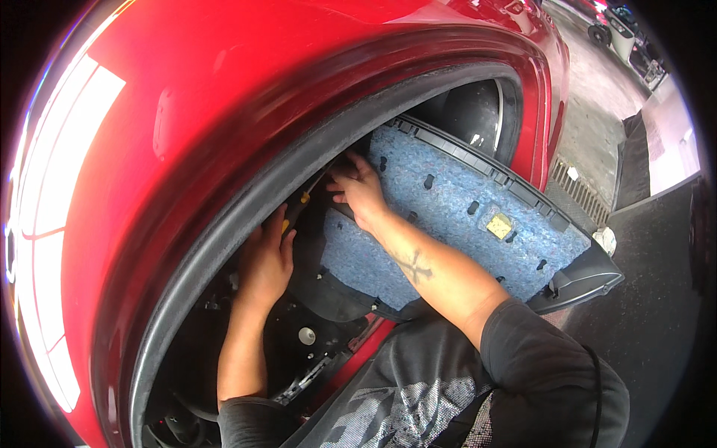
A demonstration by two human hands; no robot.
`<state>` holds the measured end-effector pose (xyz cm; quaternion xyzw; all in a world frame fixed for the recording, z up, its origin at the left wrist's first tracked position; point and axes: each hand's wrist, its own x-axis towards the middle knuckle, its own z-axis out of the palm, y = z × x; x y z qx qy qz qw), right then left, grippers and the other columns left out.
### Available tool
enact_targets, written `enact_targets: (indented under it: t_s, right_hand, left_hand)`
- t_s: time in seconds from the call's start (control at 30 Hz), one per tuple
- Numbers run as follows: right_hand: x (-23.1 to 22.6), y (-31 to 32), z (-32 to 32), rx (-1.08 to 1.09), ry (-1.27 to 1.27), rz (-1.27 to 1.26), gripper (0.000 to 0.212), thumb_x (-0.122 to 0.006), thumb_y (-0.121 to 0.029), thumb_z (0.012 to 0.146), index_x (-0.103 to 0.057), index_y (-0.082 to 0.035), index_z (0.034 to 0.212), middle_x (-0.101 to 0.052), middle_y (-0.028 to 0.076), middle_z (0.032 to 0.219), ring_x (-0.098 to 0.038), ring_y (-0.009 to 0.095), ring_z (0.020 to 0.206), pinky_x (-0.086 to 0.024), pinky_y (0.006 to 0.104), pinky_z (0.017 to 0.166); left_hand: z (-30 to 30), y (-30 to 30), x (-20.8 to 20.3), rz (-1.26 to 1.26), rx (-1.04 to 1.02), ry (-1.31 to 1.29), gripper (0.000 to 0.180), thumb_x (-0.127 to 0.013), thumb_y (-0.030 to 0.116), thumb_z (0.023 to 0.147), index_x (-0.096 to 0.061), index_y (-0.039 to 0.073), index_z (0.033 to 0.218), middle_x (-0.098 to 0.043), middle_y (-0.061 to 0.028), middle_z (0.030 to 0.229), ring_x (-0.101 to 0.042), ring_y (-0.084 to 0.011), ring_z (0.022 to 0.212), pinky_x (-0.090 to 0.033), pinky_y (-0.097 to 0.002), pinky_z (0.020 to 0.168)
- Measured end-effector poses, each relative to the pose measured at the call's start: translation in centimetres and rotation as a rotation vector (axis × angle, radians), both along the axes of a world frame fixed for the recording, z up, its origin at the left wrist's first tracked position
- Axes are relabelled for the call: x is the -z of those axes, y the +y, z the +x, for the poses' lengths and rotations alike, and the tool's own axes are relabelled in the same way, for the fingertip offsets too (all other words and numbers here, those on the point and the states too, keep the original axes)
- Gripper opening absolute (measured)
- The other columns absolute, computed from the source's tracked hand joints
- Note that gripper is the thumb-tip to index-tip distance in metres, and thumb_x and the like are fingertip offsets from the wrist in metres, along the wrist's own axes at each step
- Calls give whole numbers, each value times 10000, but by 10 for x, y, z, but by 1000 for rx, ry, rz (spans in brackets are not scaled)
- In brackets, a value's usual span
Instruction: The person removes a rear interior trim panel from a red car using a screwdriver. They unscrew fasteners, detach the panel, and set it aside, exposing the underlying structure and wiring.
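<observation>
In my left hand (267, 263) is a screwdriver (296, 214) with a black and yellow handle. Its thin shaft points up and right into the dark door opening, and the tip is lost in shadow. My right hand (363, 196) reaches in beside the shaft with bent fingers, close to the upper left edge of a trim panel. Whatever those fingers grip is hidden in the dark. The trim panel (448, 194) lies tilted under my right forearm, showing blue felt backing with dark slots, a small yellowish foam block (499, 224) and a black plastic border.
A red car body (246, 67) arches over the opening, lined by a black rubber seal (179, 299). Below my left hand are dark interior parts and a round pale disc (306, 336). Outside, a floor grate (576, 193) and a dark mat (650, 299) lie to the right.
</observation>
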<state>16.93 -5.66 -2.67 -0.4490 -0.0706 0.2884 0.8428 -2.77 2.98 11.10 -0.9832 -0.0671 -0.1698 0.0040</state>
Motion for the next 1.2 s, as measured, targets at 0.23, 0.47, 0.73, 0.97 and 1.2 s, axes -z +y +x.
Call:
enact_targets:
  t_s: [0.23,0.47,0.73,0.97,1.2]
  right_hand:
    - [2,-1,-7,-47,-63,-36,789,-689,-116,1017,-281,-119,1692,-728,95,1185,-719,175,909,-557,294,711]
    - [-7,-4,-3,-40,-84,-61,720,-673,-132,1025,-333,-88,1658,-719,108,1217,-729,200,947,-571,310,738]
    - [-21,-7,3,-49,-25,-14,614,-711,-208,1013,-470,-56,1557,-714,108,1204,-720,191,946,-571,318,744]
    - [-15,-9,6,-80,20,30,651,-712,-210,1015,-433,-70,1586,-700,119,1242,-715,204,952,-578,331,747]
    - [-11,5,-28,-89,272,131,429,-691,-346,1061,-558,-70,1361,-705,141,1201,-726,240,917,-588,340,713]
  left_hand:
    - [-8,3,20,-125,-24,-42,462,-671,67,1013,-566,35,1461,-520,-219,1233,-599,-392,1104,-512,-468,953]
    - [-3,-1,12,-36,-10,-18,460,-671,75,1022,-564,40,1468,-511,-210,1217,-599,-387,1091,-517,-461,938]
    - [5,-1,-12,19,36,38,464,-682,39,1003,-573,37,1454,-514,-217,1217,-617,-394,1088,-526,-462,940]
    - [15,-6,-23,86,61,58,476,-683,17,990,-572,35,1452,-504,-228,1221,-618,-416,1089,-534,-471,938]
    - [12,21,-13,28,51,69,497,-690,13,979,-586,88,1459,-501,-225,1228,-611,-420,1111,-525,-479,962]
